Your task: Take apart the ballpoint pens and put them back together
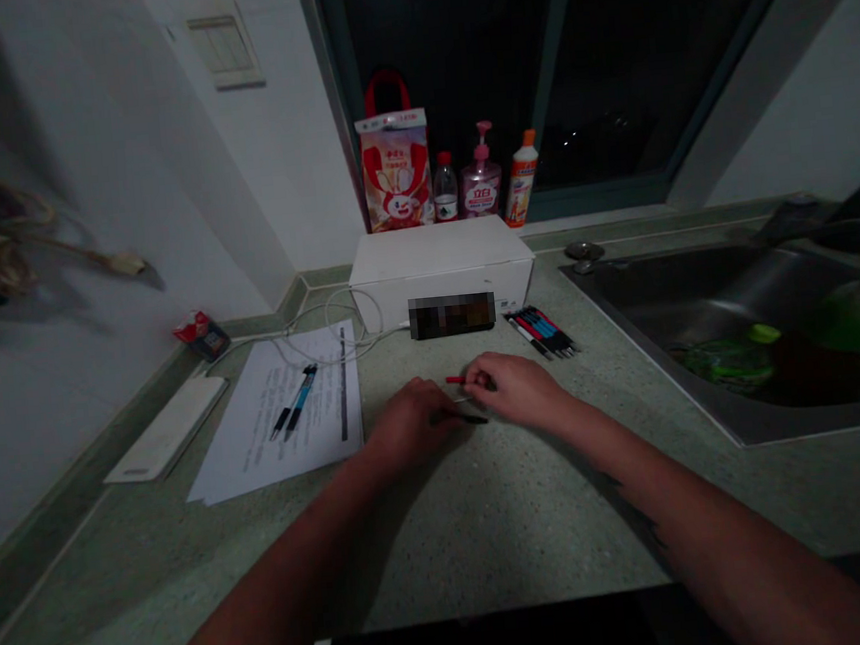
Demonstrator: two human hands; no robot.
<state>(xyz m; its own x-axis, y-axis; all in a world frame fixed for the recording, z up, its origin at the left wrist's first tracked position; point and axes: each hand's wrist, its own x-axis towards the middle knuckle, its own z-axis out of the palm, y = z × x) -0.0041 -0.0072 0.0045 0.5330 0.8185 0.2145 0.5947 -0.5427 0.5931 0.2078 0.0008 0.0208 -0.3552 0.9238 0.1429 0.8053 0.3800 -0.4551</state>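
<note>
Both my hands are close together over the middle of the green speckled counter [447, 522]. My right hand [515, 383] is closed in a pinch, with a short red pen piece [454, 380] sticking out to the left of its fingertips. My left hand [417, 412] is closed around a slim black pen piece [476, 420], whose tip points right near the counter. A thin whitish stick [462, 400] shows between the hands; I cannot tell which hand touches it. Several pens [543, 331], black, blue, red and white, lie side by side behind my right hand.
Printed sheets [259, 428] with two blue-and-black pens [300, 404] lie at left, beside a white power strip [168, 426] and cable. Behind stand a white box [439, 251] and a dark blurred device [452, 317]. A steel sink [660, 373] is at right.
</note>
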